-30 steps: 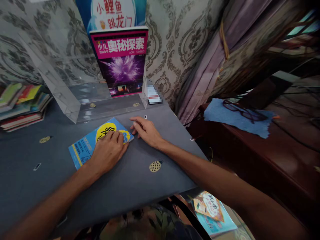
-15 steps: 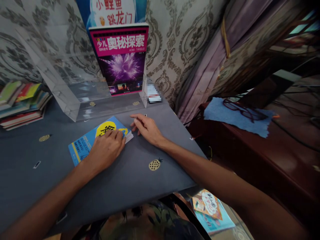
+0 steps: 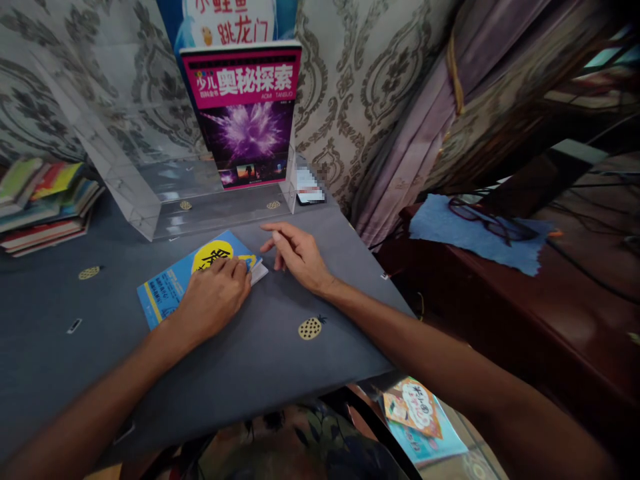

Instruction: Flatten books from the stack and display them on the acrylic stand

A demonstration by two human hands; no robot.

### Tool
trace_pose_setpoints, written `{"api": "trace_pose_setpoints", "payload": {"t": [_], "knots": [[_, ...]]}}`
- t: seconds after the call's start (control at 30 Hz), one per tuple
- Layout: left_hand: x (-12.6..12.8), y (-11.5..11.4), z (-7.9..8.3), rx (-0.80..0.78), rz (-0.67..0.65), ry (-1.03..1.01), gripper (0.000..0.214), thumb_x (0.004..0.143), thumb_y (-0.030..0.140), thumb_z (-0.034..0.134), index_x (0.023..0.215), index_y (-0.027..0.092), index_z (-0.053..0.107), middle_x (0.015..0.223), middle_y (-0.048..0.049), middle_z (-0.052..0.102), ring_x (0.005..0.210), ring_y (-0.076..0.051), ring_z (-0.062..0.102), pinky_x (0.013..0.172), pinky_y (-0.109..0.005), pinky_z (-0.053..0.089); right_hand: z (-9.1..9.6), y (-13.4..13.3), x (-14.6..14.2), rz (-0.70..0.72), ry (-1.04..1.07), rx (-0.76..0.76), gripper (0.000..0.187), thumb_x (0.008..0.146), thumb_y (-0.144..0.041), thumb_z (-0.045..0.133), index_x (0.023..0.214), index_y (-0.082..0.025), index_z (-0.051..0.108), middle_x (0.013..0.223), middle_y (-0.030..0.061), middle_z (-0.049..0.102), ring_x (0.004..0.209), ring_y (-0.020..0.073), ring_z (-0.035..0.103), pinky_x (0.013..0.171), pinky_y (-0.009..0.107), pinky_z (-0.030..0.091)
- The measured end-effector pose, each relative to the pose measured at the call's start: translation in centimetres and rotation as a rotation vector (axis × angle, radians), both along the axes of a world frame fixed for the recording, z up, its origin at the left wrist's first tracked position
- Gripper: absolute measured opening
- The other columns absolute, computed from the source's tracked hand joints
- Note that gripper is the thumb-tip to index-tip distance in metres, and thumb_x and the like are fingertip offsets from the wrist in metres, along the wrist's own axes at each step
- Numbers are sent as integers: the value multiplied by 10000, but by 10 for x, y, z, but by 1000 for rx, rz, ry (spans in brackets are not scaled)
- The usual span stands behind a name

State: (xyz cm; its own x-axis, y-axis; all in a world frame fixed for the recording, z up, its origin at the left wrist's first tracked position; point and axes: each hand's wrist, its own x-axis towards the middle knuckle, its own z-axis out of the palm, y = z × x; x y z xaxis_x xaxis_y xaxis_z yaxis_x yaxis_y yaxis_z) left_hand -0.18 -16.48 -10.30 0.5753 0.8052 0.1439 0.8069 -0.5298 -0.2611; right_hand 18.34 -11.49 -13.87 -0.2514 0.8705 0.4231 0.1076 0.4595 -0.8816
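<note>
A blue book (image 3: 167,283) with a yellow circle on its cover lies closed on the grey tablecloth (image 3: 260,360). My left hand (image 3: 215,293) rests on top of it, fingers curled down over the cover near its right end; the fingertips are partly hidden. Just right of the book's page edges, my right hand (image 3: 300,257) hovers over the cloth, open and apart from the book, its fingers loosely bent and holding nothing. Behind the book stands a clear plastic book stand (image 3: 143,217). A pink and purple book (image 3: 250,130) leans upright in it, before a taller blue book (image 3: 175,23).
At the far left sits a stack of books (image 3: 45,207). A phone (image 3: 311,190) lies behind the stand's right side. To the right, eyeglasses (image 3: 493,220) lie on a blue cloth (image 3: 435,223) on a dark red surface. Below the table edge are more books (image 3: 420,420).
My right hand has lifted and turned slightly, with its fingers spread a little more. My left hand stays on the blue book, and the view has shifted only slightly.
</note>
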Motion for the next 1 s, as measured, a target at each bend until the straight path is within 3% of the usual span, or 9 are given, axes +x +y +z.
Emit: {"api": "trace_pose_setpoints", "payload": {"t": [0.17,0.33,0.53,0.63,0.87,1.0], "knots": [[-1,-1,-6,31,-34,0,309,1013,239,412,998,78,675,1006,-181,728,946,-316,698,767,-437,593,2,-6,0,-5,-70,67,353,1032,-364,407,1221,-178,640,789,0,720,495,78,544,573,224,476],[-1,-3,-14,60,-29,-7,322,1010,273,448,1073,48,671,1143,-226,706,1036,-332,679,807,-448,592,4,-9,0,45,-388,142,335,1035,-290,397,1183,-174,673,799,8,710,623,107,607,670,233,464],[-7,-2,-6,-41,-34,-70,302,1002,339,506,1054,91,670,1103,-190,712,1029,-309,682,839,-440,584,2,-11,-2,29,-509,158,328,1030,-284,400,1136,-158,684,731,17,694,628,134,635,655,241,455],[-28,-1,-1,-106,-41,-148,320,1025,368,455,1093,146,676,1138,-142,724,1076,-281,680,870,-416,578,0,-13,-3,-7,-516,174,319,1024,-297,414,1051,-155,698,698,25,695,627,150,648,647,251,454],[-111,-23,-9,-148,133,-262,485,1039,465,313,1289,210,642,1357,-101,656,1209,-284,637,940,-459,564,-3,-7,-7,-46,-535,243,312,1019,-303,430,995,-179,716,759,45,730,676,169,660,666,269,453],[-127,-42,-15,-157,138,-268,517,1028,515,331,1357,230,610,1414,-86,618,1265,-281,604,1015,-464,529,-8,5,-14,5,-543,260,304,1014,-277,437,1071,-184,720,896,72,768,789,198,695,745,298,491]]}}
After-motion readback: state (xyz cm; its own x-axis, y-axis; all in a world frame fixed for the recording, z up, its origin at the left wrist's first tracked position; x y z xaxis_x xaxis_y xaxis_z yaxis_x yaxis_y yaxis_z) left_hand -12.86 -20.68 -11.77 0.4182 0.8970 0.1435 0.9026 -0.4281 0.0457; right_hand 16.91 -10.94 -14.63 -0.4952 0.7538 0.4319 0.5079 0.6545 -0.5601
